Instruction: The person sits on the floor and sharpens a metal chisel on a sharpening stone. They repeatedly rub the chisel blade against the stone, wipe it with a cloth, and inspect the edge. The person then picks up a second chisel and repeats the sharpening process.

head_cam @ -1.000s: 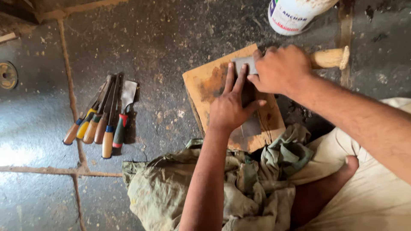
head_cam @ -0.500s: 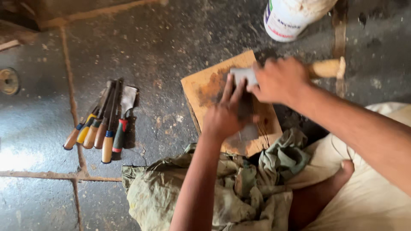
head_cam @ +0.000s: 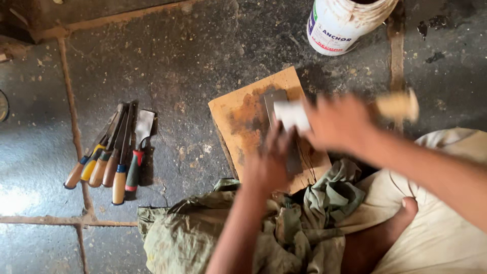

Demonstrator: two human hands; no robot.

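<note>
Wooden board (head_cam: 243, 122) lies on the floor (head_cam: 193, 61) ahead of your knees, a dark sharpening stone (head_cam: 291, 157) on it. You look mid-stroke in honing a chisel (head_cam: 291, 114): its pale blade rests on the stone, its wooden handle poking out past your right hand (head_cam: 340, 124). That hand is clenched around the handle, forearm coming in from the right. Your left hand (head_cam: 269, 162) presses flat, fingers (head_cam: 276, 139) stretched onto the blade, though blur hides the exact contact. Next stroke calls for a steady blade angle and even pressure. More chisels (head_cam: 114, 152) lie well apart to the left.
</note>
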